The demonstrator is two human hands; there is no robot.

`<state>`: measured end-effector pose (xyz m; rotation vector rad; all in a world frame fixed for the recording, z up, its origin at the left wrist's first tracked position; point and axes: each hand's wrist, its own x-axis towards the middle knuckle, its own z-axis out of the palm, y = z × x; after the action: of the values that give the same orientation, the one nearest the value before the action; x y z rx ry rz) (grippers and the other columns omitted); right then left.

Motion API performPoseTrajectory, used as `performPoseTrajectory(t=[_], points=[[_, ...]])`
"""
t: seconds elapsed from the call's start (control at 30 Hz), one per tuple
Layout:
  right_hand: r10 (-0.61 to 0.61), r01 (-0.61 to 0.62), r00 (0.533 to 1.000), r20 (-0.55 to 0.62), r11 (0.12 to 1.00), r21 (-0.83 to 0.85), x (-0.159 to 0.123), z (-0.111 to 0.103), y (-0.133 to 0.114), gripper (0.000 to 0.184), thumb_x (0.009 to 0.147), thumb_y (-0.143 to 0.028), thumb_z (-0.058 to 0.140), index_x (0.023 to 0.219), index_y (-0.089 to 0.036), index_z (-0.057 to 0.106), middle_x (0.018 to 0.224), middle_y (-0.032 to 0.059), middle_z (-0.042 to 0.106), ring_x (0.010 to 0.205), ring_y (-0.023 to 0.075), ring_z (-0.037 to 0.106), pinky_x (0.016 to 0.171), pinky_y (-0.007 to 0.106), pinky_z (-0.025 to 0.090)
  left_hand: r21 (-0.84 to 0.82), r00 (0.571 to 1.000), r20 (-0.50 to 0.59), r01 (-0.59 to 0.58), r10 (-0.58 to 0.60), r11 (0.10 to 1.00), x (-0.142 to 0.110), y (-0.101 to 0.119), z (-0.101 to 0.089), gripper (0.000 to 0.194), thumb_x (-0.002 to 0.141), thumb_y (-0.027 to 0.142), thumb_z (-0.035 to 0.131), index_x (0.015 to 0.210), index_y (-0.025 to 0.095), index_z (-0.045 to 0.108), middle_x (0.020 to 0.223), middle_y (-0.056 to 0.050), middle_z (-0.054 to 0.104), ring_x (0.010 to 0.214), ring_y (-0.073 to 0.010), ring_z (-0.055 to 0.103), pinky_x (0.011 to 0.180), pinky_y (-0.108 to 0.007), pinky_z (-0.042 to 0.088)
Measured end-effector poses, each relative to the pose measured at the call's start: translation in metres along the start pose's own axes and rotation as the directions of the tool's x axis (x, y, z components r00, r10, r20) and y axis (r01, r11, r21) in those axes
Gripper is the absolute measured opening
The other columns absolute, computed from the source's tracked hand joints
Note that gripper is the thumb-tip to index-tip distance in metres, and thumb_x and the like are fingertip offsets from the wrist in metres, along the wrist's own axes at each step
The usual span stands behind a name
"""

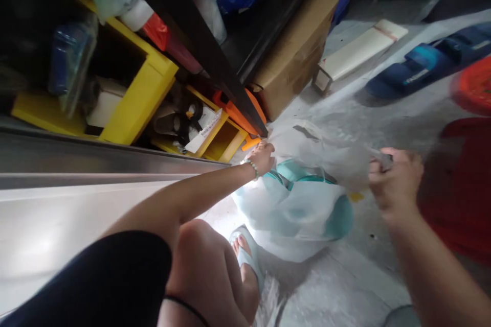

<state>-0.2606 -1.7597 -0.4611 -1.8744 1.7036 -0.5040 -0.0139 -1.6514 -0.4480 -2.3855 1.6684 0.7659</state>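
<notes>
A translucent white plastic bag point(280, 219) stands on the floor with its mouth gaping; teal items point(295, 169) show inside, their kind unclear. My left hand point(261, 157), with a beaded bracelet at the wrist, is closed on the bag's left rim. Over on the right, my right hand point(397, 176) is closed on the stretched plastic of the other side, apart from the bag's body. A greyish bit between its fingers is blurred, perhaps bunched plastic. My foot in a pale slipper point(249, 255) is beside the bag.
Yellow bins point(141, 97) holding assorted goods line the left, behind a dark metal post point(215, 56). A cardboard box point(295, 56) and a long white box point(360, 53) lie beyond. Blue slippers point(414, 69) and red containers point(460, 179) are at right.
</notes>
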Motion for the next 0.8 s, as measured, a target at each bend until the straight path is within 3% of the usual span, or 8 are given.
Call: performPoseTrajectory(t=[0.07, 0.17, 0.23, 0.37, 0.5, 0.57, 0.67, 0.8], points=[[-0.222, 0.220, 0.964, 0.148, 0.975, 0.029, -0.029, 0.017, -0.044, 0.039, 0.076, -0.018, 0.037, 0.110, -0.004, 0.051, 0.114, 0.0199, 0.050, 0.113, 0.0230, 0.042, 0.099, 0.036, 0.031, 0.084, 0.980, 0.140, -0.152, 0.140, 0.985, -0.026, -0.010, -0.013, 0.026, 0.085, 0.026, 0.037, 0.102, 0.015, 0.053, 0.108, -0.010, 0.052, 0.099, -0.0215, 0.052, 0.086, -0.034, 0.044], [-0.422, 0.413, 0.639, 0.644, 0.894, 0.175, -0.074, 0.055, -0.094, 0.024, 0.078, -0.013, 0.041, 0.093, -0.016, 0.061, 0.096, 0.0061, 0.063, 0.090, 0.0153, 0.056, 0.085, 0.025, 0.041, 0.191, 0.884, 0.415, -0.318, 0.217, 0.929, -0.060, -0.021, -0.024, 0.025, 0.086, 0.027, 0.036, 0.094, 0.014, 0.056, 0.103, -0.011, 0.055, 0.093, -0.0240, 0.056, 0.077, -0.035, 0.046], [-0.362, 0.411, 0.527, 0.769, 0.900, 0.142, -0.095, 0.078, -0.107, 0.020, 0.077, -0.014, 0.047, 0.092, -0.012, 0.061, 0.094, 0.0105, 0.064, 0.086, 0.0193, 0.059, 0.082, 0.029, 0.043, 0.199, 0.888, 0.427, -0.276, 0.170, 0.940, -0.077, -0.028, -0.027, 0.024, 0.083, 0.027, 0.042, 0.098, 0.013, 0.055, 0.109, -0.012, 0.054, 0.094, -0.0248, 0.056, 0.076, -0.034, 0.046], [-0.148, 0.313, 0.519, 0.842, 0.950, -0.025, -0.111, 0.091, -0.092, 0.041, 0.086, -0.033, 0.041, 0.111, -0.002, 0.050, 0.103, 0.0204, 0.060, 0.096, 0.0258, 0.057, 0.084, 0.034, 0.043, 0.021, 0.921, 0.385, -0.066, 0.053, 0.998, -0.102, -0.041, -0.024, 0.033, 0.082, 0.030, 0.046, 0.109, 0.011, 0.047, 0.081, -0.006, 0.063, 0.083, -0.0200, 0.060, 0.075, -0.030, 0.045], [-0.014, 0.247, 0.407, 0.913, 0.964, -0.095, -0.110, 0.077, -0.075, 0.051, 0.090, -0.045, 0.022, 0.086, -0.012, 0.061, 0.078, 0.0099, 0.066, 0.072, 0.0195, 0.062, 0.069, 0.028, 0.047, -0.128, 0.594, 0.799, 0.011, 0.096, 0.992, -0.122, -0.052, -0.012, 0.022, 0.077, 0.012, 0.044, 0.092, 0.014, 0.060, 0.071, -0.003, 0.066, 0.074, -0.0171, 0.062, 0.079, -0.031, 0.045], [-0.012, 0.262, 0.486, 0.874, 0.956, -0.132, -0.113, 0.077, -0.079, 0.048, 0.091, -0.040, 0.021, 0.092, -0.010, 0.059, 0.090, 0.0139, 0.064, 0.087, 0.0227, 0.061, 0.079, 0.031, 0.045, -0.154, 0.488, 0.869, 0.109, 0.082, 0.982, -0.127, -0.057, -0.004, 0.035, 0.076, 0.007, 0.041, 0.107, 0.014, 0.056, 0.095, -0.006, 0.066, 0.076, -0.0163, 0.063, 0.076, -0.030, 0.048], [-0.088, 0.310, 0.612, 0.786, 0.941, -0.136, -0.123, 0.088, -0.097, 0.043, 0.085, -0.031, 0.037, 0.118, -0.004, 0.043, 0.118, 0.0211, 0.049, 0.115, 0.0301, 0.044, 0.097, 0.036, 0.033, -0.149, 0.457, 0.889, 0.242, 0.023, 0.959, -0.127, -0.063, 0.010, 0.050, 0.079, 0.009, 0.033, 0.129, 0.009, 0.035, 0.123, -0.014, 0.053, 0.070, -0.0128, 0.064, 0.064, -0.024, 0.052], [-0.076, 0.297, 0.586, 0.807, 0.946, -0.126, -0.137, 0.106, -0.119, 0.063, 0.072, -0.022, 0.054, 0.129, -0.006, 0.032, 0.119, 0.0227, 0.045, 0.102, 0.0362, 0.051, 0.084, 0.042, 0.041, -0.139, 0.478, 0.878, 0.271, -0.008, 0.953, -0.122, -0.068, 0.023, 0.047, 0.079, 0.009, 0.035, 0.125, 0.001, 0.036, 0.119, -0.021, 0.053, 0.078, -0.0170, 0.065, 0.062, -0.023, 0.053]])
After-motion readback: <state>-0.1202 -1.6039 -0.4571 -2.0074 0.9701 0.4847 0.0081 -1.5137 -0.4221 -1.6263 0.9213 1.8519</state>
